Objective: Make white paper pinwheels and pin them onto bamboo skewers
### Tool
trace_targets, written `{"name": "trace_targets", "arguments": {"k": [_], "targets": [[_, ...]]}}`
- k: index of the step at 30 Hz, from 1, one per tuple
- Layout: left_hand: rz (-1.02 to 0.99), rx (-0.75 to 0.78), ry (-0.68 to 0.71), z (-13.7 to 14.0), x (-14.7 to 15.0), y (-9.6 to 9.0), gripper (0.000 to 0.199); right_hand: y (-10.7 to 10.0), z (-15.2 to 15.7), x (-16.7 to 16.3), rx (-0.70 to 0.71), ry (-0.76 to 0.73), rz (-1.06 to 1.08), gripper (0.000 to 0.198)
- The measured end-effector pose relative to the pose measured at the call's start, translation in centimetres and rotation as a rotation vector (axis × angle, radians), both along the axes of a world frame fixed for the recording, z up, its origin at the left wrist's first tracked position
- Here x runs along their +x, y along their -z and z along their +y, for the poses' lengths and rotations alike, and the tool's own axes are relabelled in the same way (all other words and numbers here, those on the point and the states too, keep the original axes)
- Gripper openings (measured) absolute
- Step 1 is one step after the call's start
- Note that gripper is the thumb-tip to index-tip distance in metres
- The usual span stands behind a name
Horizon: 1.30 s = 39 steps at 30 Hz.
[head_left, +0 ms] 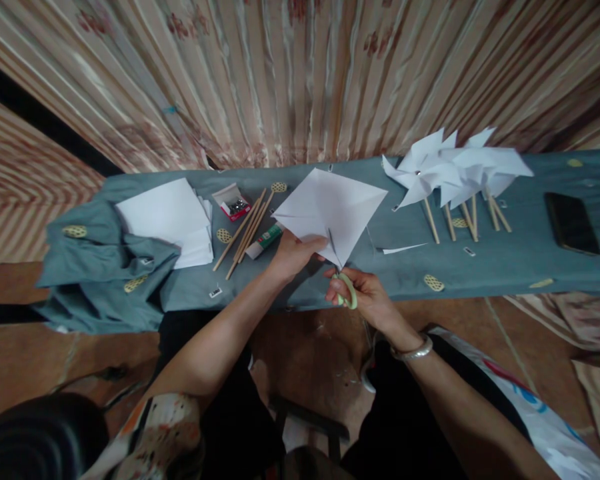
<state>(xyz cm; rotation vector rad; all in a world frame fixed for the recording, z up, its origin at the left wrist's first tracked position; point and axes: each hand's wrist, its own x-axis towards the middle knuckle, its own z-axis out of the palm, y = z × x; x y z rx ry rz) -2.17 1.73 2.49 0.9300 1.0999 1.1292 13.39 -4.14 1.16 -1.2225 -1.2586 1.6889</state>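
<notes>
My left hand [298, 255] is closed on the lower left edge of a square sheet of white paper [325, 203], turned with one corner toward me. Faint crease lines run across the sheet. In my right hand [363, 293] is a pair of scissors [349, 291] with light green handles, my fingers through the loops. Its blades lie at the paper's near corner and point in toward the middle. A thin white paper scrap [405, 249] lies on the cloth to the right of the sheet.
A stack of white paper [167, 217], a small red-and-white box of metal pins [234, 203], wooden sticks [247, 230] and a green-and-white box [265, 241] lie left. Several paper pinwheels [455, 170] and a black phone [573, 223] lie right on the green cloth [395, 277]. Striped curtains [290, 80] hang behind.
</notes>
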Motion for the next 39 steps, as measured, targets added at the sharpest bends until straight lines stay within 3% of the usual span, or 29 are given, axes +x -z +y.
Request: {"name": "trace_targets", "arguments": {"k": [17,28,39], "targets": [[0.009,-0.042,-0.012,0.00,0.21,-0.11,0.015,0.33,-0.04,-0.21,-0.041,0.021,-0.002,0.043],[0.012,0.012,0.084,-0.38,0.22,-0.02,0.012,-0.19,0.07,-0.06,-0.042,0.031,-0.003,0.044],[-0.022,-0.044,0.038,-0.23,0.39,0.38,0.009,0.11,0.02,-0.26,-0.033,0.054,-0.001,0.044]]}}
